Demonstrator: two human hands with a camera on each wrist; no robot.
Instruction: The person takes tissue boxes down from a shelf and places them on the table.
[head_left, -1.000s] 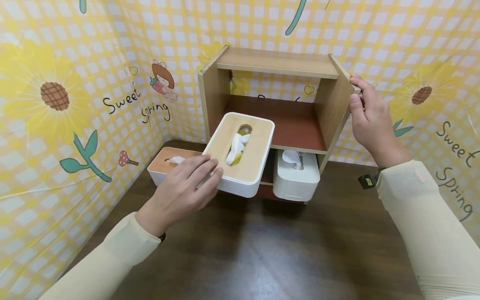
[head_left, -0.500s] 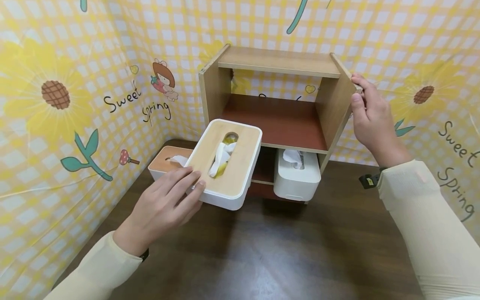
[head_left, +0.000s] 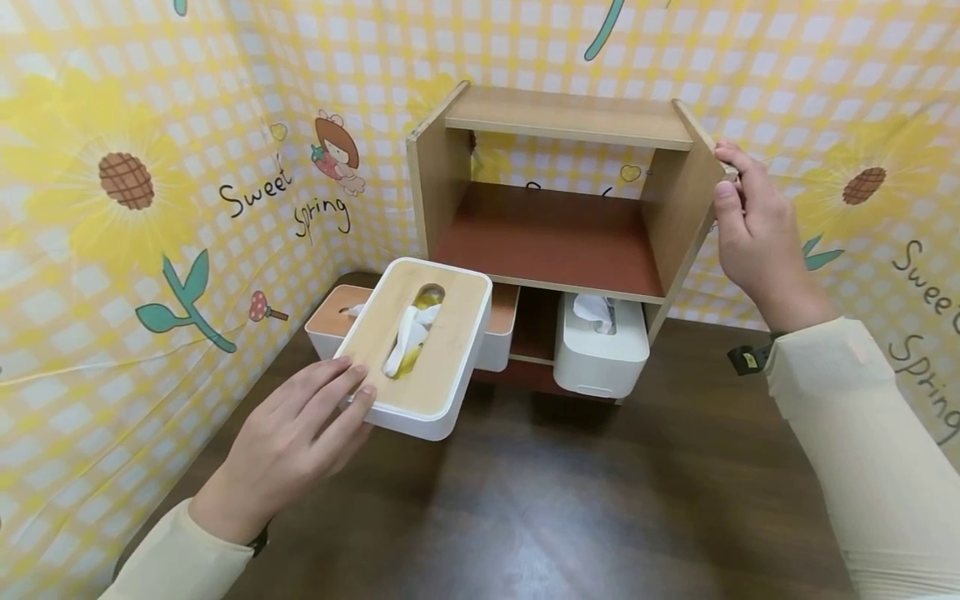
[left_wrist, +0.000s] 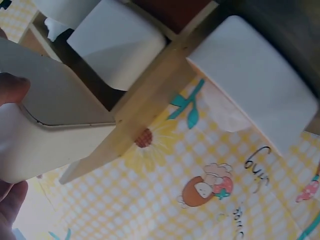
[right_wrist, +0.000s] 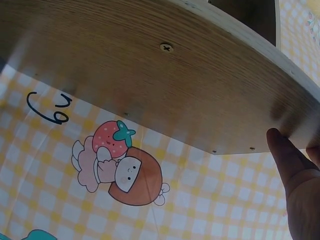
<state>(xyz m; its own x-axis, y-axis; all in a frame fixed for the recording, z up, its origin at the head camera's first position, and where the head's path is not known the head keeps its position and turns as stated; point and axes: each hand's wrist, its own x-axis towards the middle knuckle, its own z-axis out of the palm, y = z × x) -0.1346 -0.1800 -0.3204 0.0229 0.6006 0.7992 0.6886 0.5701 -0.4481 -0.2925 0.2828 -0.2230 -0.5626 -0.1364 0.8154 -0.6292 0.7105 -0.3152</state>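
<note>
My left hand (head_left: pixel 292 437) grips the near left corner of a white tissue box (head_left: pixel 450 321) with a light wood lid, fingers on top. White tissue shows in its slot. The box is held tilted in front of the shelf; the left wrist view shows its underside with the thumb (left_wrist: pixel 14 89) pressed on it. My right hand (head_left: pixel 765 242) holds the upper front edge of the right side panel of the wooden shelf (head_left: pixel 570 115). In the right wrist view one finger (right_wrist: pixel 285 155) touches the panel's outer face.
An all-white tissue box (head_left: pixel 603 358) sticks out of the shelf's lower right part. Another box (head_left: pixel 497 346) with an orange-brown lid is partly hidden behind the held one. A similar tissue box (head_left: pixel 337 308) stands left of the shelf on the dark brown surface (head_left: pixel 570 500). Checked cloth surrounds everything.
My left hand has carried the light-lidded tissue box left and toward me, away from the shelf, uncovering part of the box behind. My right hand stays on the panel.
</note>
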